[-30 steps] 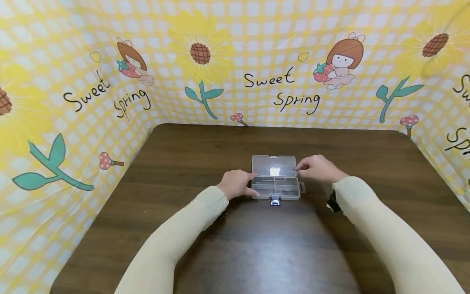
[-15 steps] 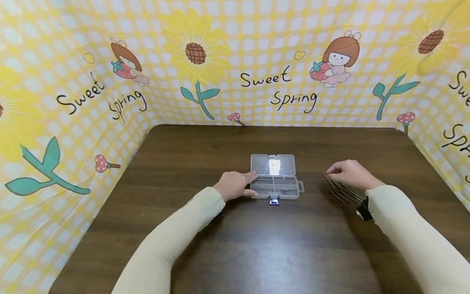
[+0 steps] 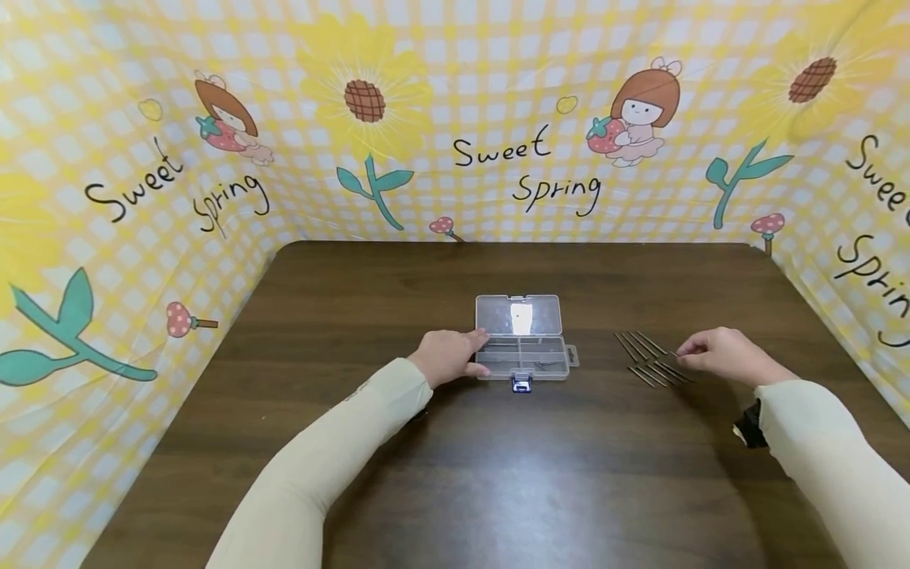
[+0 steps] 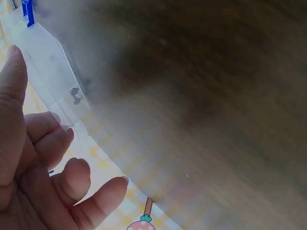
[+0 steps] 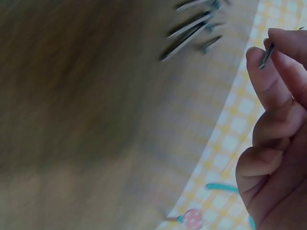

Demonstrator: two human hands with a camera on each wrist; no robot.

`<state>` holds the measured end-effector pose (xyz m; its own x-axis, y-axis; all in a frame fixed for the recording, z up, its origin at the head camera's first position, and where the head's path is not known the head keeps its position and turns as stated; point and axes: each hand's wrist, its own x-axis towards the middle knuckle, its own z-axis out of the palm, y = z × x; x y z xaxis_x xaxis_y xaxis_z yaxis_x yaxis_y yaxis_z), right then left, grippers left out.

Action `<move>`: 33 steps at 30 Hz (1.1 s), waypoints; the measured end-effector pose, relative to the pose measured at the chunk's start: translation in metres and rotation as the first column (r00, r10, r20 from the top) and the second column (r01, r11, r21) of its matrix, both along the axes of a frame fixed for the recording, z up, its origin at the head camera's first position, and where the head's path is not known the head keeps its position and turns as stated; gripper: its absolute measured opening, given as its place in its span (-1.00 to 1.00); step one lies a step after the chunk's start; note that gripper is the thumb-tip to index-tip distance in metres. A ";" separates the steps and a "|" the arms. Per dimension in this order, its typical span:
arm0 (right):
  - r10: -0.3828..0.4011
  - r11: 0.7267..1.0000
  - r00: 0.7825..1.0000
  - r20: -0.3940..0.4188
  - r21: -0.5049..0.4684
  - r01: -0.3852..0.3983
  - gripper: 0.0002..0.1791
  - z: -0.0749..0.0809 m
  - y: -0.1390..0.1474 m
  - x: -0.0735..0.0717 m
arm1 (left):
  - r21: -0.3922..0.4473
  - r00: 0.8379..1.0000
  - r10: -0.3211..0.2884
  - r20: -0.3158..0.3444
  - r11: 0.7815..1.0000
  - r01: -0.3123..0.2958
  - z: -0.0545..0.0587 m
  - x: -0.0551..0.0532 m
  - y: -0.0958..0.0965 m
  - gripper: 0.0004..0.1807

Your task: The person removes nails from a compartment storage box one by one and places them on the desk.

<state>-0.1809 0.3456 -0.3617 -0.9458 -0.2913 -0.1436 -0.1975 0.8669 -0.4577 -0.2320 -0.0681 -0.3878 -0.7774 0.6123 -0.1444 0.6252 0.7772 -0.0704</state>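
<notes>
We saw the right hand [image 3: 725, 354] pinching a slim metal piece [image 5: 266, 56] between thumb and fingertips (only a short end showed, so we could not tell its full shape). We saw the left hand [image 3: 448, 357] with thumb and index finger spread apart, touching the left end of a clear plastic box [image 3: 543, 378]. The box sat between our two hands, at the left fingertips and well apart from the right hand. Just left of the right hand's fingertips we had slim metal rods [image 3: 642, 347] lying in two slanting rows. To the right of the left hand, in the box's near right compartment, we made out small metal bits [image 3: 547, 365]. The lid [image 3: 536, 312] was folded back on the side away from us; the blue latch [image 3: 522, 384] stuck out toward us, right of the left thumb. Under both hands we had the brown worktop [image 3: 441, 490], and beyond them a yellow-and-white checked cloth [image 3: 405, 47] printed with flowers and "Sweet Spring".
</notes>
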 end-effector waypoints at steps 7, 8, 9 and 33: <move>-0.040 0.998 0.999 0.008 0.038 0.040 -0.80 -0.013 0.018 0.005 | 0.035 1.000 0.004 0.028 0.999 -0.005 0.003 0.000 -0.002 -0.24; -0.040 0.998 0.999 0.011 0.040 0.040 -0.80 -0.014 0.019 0.005 | 0.043 0.999 0.002 0.032 0.999 -0.003 0.002 0.000 -0.002 -0.24; -0.047 0.998 0.999 0.017 0.045 0.046 -0.79 -0.015 0.020 0.005 | 0.049 0.999 0.000 0.039 0.999 -0.002 0.002 0.000 -0.003 -0.24; -0.071 0.989 0.995 0.064 0.135 0.062 -0.78 -0.025 0.011 -0.010 | 0.082 0.994 0.045 0.097 0.995 -0.054 0.004 0.006 -0.001 -0.22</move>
